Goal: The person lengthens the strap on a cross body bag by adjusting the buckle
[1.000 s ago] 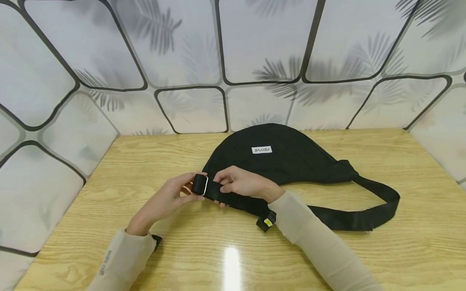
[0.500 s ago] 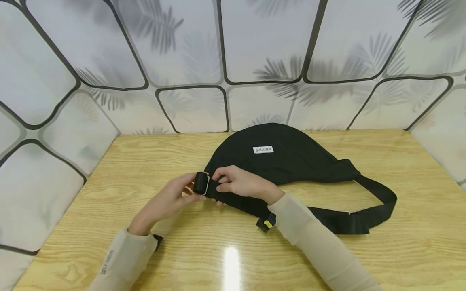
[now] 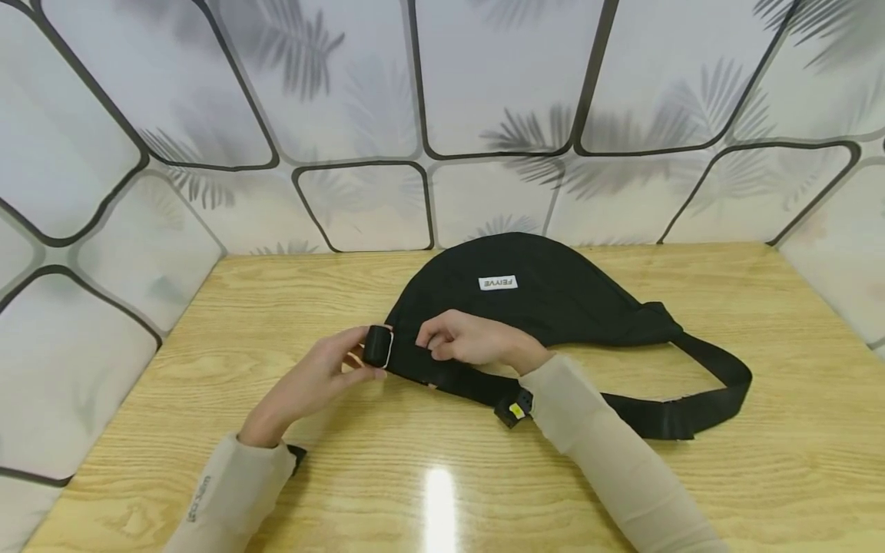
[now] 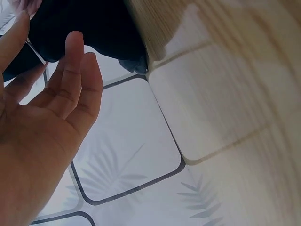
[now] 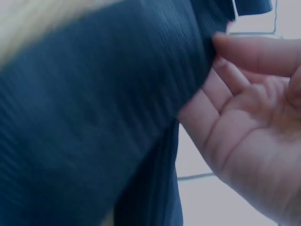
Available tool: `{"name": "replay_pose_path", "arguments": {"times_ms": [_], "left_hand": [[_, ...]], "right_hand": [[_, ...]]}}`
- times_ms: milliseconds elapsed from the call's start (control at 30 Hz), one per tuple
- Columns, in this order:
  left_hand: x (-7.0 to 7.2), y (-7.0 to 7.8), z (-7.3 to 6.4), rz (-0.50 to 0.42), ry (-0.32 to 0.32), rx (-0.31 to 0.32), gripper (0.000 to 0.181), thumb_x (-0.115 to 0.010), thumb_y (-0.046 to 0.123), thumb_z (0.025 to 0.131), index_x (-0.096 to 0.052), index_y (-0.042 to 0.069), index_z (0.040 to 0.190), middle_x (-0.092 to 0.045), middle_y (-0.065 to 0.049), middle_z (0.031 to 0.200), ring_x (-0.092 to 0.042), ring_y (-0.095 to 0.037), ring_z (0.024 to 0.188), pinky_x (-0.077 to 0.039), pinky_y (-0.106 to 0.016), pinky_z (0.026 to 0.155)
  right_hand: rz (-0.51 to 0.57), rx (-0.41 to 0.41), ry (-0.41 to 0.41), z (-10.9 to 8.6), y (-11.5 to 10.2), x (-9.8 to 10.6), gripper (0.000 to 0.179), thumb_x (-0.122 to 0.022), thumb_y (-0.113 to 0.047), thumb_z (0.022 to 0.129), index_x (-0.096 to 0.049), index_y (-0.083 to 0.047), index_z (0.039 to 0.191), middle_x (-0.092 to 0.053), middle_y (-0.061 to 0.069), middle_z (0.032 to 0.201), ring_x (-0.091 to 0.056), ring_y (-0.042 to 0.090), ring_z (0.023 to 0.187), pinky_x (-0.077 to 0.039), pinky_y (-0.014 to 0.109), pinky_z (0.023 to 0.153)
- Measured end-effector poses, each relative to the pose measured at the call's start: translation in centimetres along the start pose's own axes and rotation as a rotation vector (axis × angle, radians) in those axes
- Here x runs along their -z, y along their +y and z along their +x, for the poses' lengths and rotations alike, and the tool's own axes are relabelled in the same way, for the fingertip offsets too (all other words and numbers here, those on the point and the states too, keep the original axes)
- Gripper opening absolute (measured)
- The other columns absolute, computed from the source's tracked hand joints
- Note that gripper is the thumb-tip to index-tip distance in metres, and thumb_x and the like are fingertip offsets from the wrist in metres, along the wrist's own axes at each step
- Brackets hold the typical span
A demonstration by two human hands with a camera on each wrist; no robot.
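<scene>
Looks like you're adjusting the strap (image 3: 470,382), black bag (image 3: 512,307) far-centre on the worktop (image 3: 373,476). Left hand (image 3: 319,378) pinches the metal buckle (image 3: 389,350) (other fingers loose), right hand (image 3: 472,338) pinches the strap; I'd say next calls for steadying the buckle while working slack.

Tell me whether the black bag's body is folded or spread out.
Spread out: in the head view, the bag lies on the table, its wide arched outline showing and white label uncovered.

passage: tabletop (image 3: 376,468) between sleeves (image 3: 238,491) | obstacles: black bag (image 3: 553,299), looped strap (image 3: 719,409), wall (image 3: 498,84)
</scene>
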State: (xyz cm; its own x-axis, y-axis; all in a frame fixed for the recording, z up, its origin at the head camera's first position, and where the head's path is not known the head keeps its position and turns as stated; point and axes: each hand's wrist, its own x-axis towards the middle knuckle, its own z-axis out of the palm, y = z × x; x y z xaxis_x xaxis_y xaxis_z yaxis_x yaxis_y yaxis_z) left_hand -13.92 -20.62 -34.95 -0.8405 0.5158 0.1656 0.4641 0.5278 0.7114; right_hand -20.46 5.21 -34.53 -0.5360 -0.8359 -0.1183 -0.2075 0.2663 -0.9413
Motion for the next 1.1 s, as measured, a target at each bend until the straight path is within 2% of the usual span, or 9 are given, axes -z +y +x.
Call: {"name": "replay_pose_path", "arguments": {"times_ms": [100, 233, 367, 467, 600, 700, 833, 967, 1100], "left_hand": [[-0.1, 0.0, 0.0, -0.001, -0.001, -0.001, 0.037, -0.075, 0.005, 0.092, -0.064, 0.004, 0.127, -0.069, -0.003, 0.110, -0.065, -0.020, 0.096, -0.055, -0.039, 0.080], [-0.2, 0.1, 0.0, -0.013, -0.011, -0.002, 0.034, -0.074, 0.005, 0.094, -0.064, 0.003, 0.126, -0.068, -0.003, 0.111, -0.064, -0.019, 0.096, -0.055, -0.039, 0.082], [-0.4, 0.3, 0.0, -0.023, -0.018, -0.013, 0.030, -0.072, 0.005, 0.095, -0.065, 0.003, 0.123, -0.068, -0.002, 0.109, -0.064, -0.019, 0.096, -0.055, -0.039, 0.081], [-0.5, 0.2, 0.1, -0.021, -0.021, -0.017, 0.028, -0.073, 0.004, 0.094, -0.065, 0.004, 0.121, -0.068, -0.001, 0.108, -0.064, -0.018, 0.096, -0.055, -0.039, 0.081], [-0.4, 0.1, 0.3, -0.011, -0.019, -0.006, 0.030, -0.074, 0.004, 0.093, -0.064, 0.006, 0.122, -0.068, -0.001, 0.108, -0.064, -0.017, 0.096, -0.055, -0.039, 0.082], [-0.3, 0.1, 0.3, -0.008, -0.019, 0.006, 0.030, -0.073, 0.006, 0.094, -0.064, 0.005, 0.123, -0.068, 0.000, 0.106, -0.064, -0.017, 0.095, -0.055, -0.039, 0.082], [-0.2, 0.1, 0.3, -0.014, -0.016, 0.010, 0.027, -0.073, 0.007, 0.095, -0.064, 0.004, 0.120, -0.067, 0.001, 0.104, -0.065, -0.018, 0.095, -0.055, -0.039, 0.082], [-0.2, 0.3, 0.2, -0.015, -0.013, 0.016, 0.026, -0.073, 0.009, 0.095, -0.064, 0.004, 0.119, -0.067, 0.001, 0.104, -0.064, -0.018, 0.095, -0.055, -0.039, 0.082], [-0.1, 0.3, 0.2, -0.018, -0.020, 0.027, 0.026, -0.073, 0.009, 0.095, -0.064, 0.004, 0.119, -0.067, 0.000, 0.106, -0.064, -0.019, 0.096, -0.055, -0.039, 0.082]], "right_hand": [[0.029, 0.003, 0.060, 0.3, -0.2, -0.8, 0.019, -0.047, 0.015, 0.097, -0.061, 0.011, 0.109, -0.046, -0.001, 0.072, -0.041, 0.013, 0.069, -0.040, 0.026, 0.074], [0.060, 0.020, 0.137, 0.8, -0.3, -1.9, 0.018, -0.048, 0.013, 0.099, -0.060, 0.010, 0.111, -0.067, 0.010, 0.089, -0.059, 0.015, 0.081, -0.047, 0.025, 0.074], [0.092, 0.022, 0.194, 1.1, -0.5, -2.5, 0.018, -0.049, 0.012, 0.100, -0.058, 0.010, 0.115, -0.073, 0.017, 0.096, -0.069, 0.020, 0.090, -0.051, 0.025, 0.078], [0.069, 0.010, 0.210, 0.9, -0.6, -2.4, 0.018, -0.051, 0.009, 0.100, -0.059, 0.009, 0.116, -0.073, 0.014, 0.100, -0.067, 0.018, 0.094, -0.051, 0.027, 0.082], [0.070, -0.035, 0.152, 0.5, -0.3, -1.8, 0.017, -0.054, 0.007, 0.100, -0.059, 0.008, 0.116, -0.065, 0.003, 0.084, -0.059, 0.013, 0.082, -0.047, 0.026, 0.082], [0.086, -0.075, 0.063, 0.2, -0.2, -1.1, 0.018, -0.055, 0.007, 0.099, -0.057, 0.008, 0.117, -0.048, -0.002, 0.067, -0.043, 0.011, 0.063, -0.040, 0.024, 0.070], [0.038, -0.090, -0.023, -0.2, -0.1, -0.1, 0.021, -0.052, 0.008, 0.099, -0.056, 0.010, 0.119, -0.035, -0.006, 0.062, -0.028, 0.008, 0.052, -0.031, 0.022, 0.057], [-0.022, -0.073, -0.046, -0.3, 0.0, 0.5, 0.020, -0.049, 0.010, 0.098, -0.057, 0.011, 0.116, -0.034, -0.006, 0.062, -0.028, 0.007, 0.052, -0.030, 0.022, 0.056], [-0.054, -0.012, -0.009, -0.1, 0.1, 0.3, 0.017, -0.049, 0.012, 0.097, -0.059, 0.011, 0.110, -0.042, -0.005, 0.065, -0.037, 0.008, 0.060, -0.038, 0.023, 0.066]]}}
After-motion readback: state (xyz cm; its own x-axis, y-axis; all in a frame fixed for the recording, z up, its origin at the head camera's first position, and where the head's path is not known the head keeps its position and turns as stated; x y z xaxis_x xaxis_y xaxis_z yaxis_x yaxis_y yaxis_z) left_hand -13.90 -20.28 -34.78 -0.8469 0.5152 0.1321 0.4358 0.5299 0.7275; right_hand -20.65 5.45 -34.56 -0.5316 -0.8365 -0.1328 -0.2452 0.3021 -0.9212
